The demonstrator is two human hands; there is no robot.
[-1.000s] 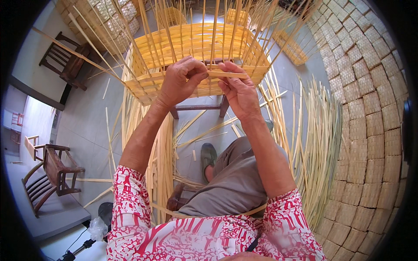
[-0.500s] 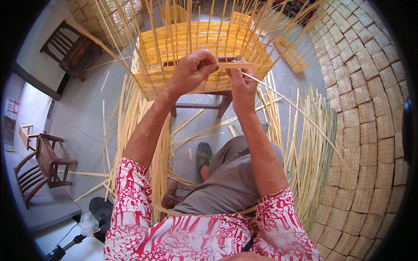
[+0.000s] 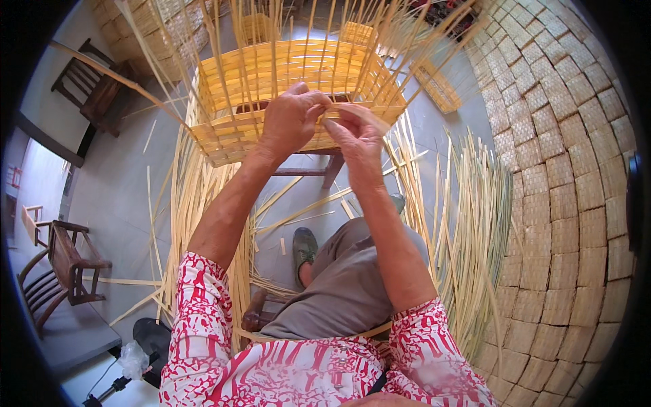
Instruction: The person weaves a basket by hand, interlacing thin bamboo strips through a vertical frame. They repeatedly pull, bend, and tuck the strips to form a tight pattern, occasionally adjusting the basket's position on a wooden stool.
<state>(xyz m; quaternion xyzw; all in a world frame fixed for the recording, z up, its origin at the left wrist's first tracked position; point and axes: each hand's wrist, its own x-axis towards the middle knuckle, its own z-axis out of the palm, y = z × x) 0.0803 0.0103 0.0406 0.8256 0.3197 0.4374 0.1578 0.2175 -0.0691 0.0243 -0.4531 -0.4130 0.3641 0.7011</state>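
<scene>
A yellow woven basket [image 3: 224,74], its tall stakes pointing up, stands in front of me at the top of the view. Over its near wall my left hand [image 3: 288,122] is closed, thumb and fingers pinched at the rim on a bamboo strip [image 3: 356,110]. Close by on the right, my right hand [image 3: 359,139] has its fingers curled round the same strip, which looks blurred past the knuckles. Both hands nearly meet at the strip. The fingertips of my left hand are partly hidden behind its back.
Loose bamboo strips [image 3: 468,210] lie in bundles on both sides of my legs. A dark wooden stool [image 3: 332,169] supports the basket. Wooden chairs [image 3: 71,261] stand at the left, and stacked woven pieces [image 3: 553,203] line the right. A smaller basket [image 3: 434,85] lies beyond.
My right hand has come left and a little lower, with its fingers now curled over the strip. The long thin tail of strip that trailed to the right no longer shows there.
</scene>
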